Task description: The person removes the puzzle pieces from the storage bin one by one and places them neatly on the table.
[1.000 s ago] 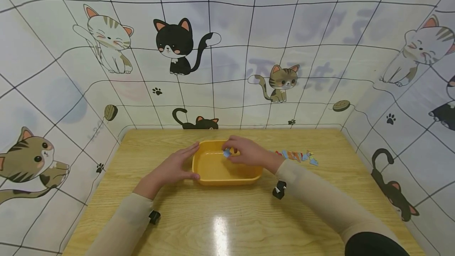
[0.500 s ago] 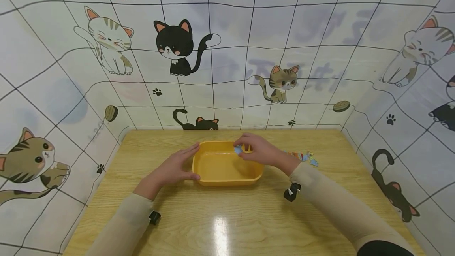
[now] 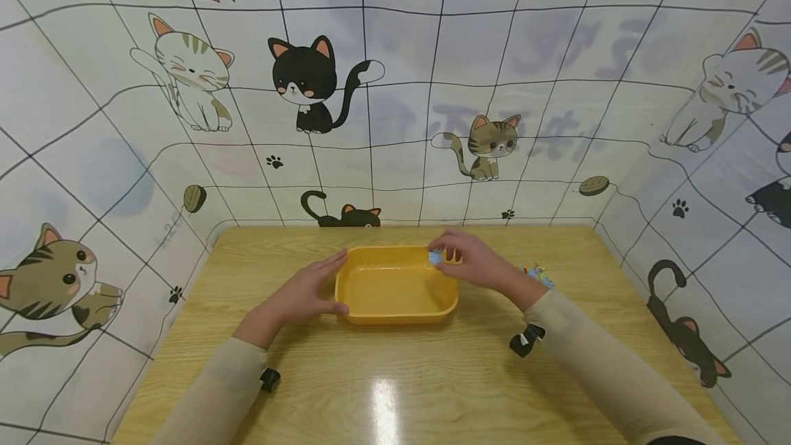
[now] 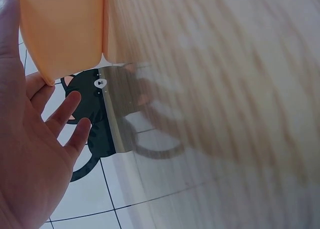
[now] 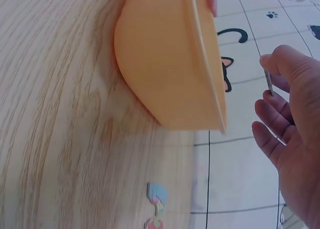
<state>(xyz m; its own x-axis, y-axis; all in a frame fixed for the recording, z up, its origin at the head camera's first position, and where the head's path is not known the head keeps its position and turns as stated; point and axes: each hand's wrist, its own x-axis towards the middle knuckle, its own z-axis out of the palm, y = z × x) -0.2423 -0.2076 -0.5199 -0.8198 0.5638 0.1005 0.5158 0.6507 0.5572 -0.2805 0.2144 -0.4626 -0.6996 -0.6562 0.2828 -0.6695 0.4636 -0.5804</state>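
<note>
A yellow rectangular plastic tray [image 3: 395,314] stands on the table. My left hand [image 3: 301,294] rests against its left end, thumb at the near corner and fairly straight fingers toward the far one. In the left wrist view, fingertips [image 4: 36,84] touch the tray's wall [image 4: 65,34], while other fingers stand off it. My right hand [image 3: 472,261] pinches a small light-blue puzzle piece [image 3: 435,257] above the tray's far right corner. The right wrist view shows this thin piece [image 5: 268,81] edge-on between thumb and finger.
Several colourful puzzle pieces [image 3: 539,273] lie on the wooden table [image 3: 321,383] right of the tray, partly hidden behind the right forearm. Two pieces show in the right wrist view, one blue-topped [image 5: 157,193]. A cat-printed wall covering [image 3: 402,122] surrounds the table's back and sides.
My right hand has moved right with the blue puzzle piece, from over the tray's middle to its far right corner. The right forearm now covers more of the loose pieces. My left hand stays put.
</note>
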